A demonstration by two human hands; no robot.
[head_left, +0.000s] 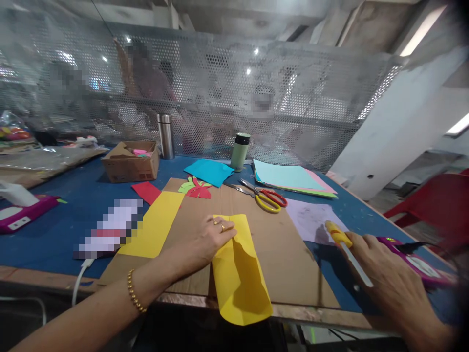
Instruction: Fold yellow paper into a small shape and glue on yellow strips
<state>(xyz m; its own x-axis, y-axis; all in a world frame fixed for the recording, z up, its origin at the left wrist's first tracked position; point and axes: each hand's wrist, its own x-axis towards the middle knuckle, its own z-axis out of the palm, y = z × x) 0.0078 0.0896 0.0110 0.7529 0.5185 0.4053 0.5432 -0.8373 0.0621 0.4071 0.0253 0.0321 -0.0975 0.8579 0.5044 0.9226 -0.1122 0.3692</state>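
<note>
Here, the left hand (214, 237) pinches the far end of a curled yellow sheet (240, 281), its long axis running roughly 12-to-6 o'clock past the bench (304, 313) edge, while the farther right hand (386, 271) grips a yellow tool (337, 233), the sheet at that hand's 9 o'clock.

The yellow sheet (238, 288) is smooth, matt paper; the board (293, 274), matt brown cardboard. The yellow tool (337, 233) looks plastic. The scissors (255, 193) have shiny metal blades, the flask (166, 139) satin metal, the partition (205, 73) perforated metal.
</note>
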